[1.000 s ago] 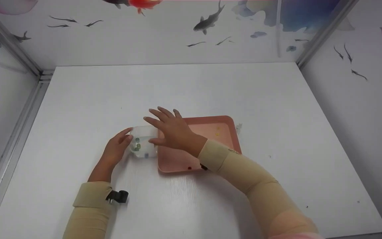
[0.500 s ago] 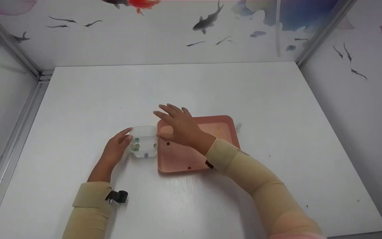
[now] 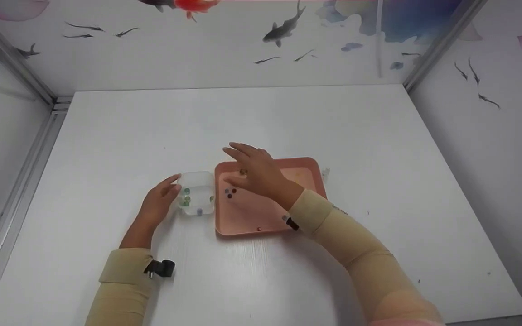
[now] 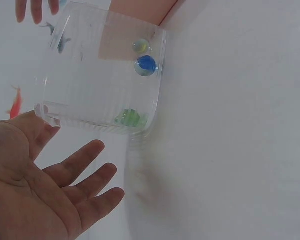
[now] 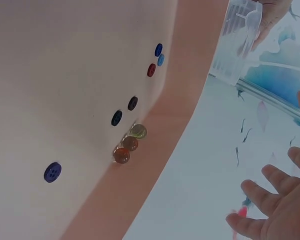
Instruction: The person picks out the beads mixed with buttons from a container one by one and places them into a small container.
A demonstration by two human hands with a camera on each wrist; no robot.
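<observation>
At the left edge of the clear plastic box [image 3: 200,180], my left hand [image 3: 157,203] pinches the rim between thumb and forefinger. Its other fingers spread loosely in the left wrist view. Inside the box lie several glass marbles, including a blue marble [image 4: 145,65] and a green marble [image 4: 128,118]. My right hand [image 3: 261,174] hovers over the pink tray [image 3: 243,228], fingers extended and holding nothing. Small buttons lie in the tray, such as a red button [image 5: 151,70] and a purple button [image 5: 52,172]. Three marbles [image 5: 130,143] sit by its wall; my right hand hides part of it.
The tray stands directly right of the box on a white table [image 3: 243,117]. A small translucent thing [image 3: 326,173] lies by the tray's right edge. Tiny dark specks dot the tabletop at lower right. Printed panels [image 3: 188,59] enclose the table's back and sides.
My right hand has drawn back rightward from the box's edge to over the tray, uncovering several buttons at the tray's left side. My left hand and the box have stayed put.
</observation>
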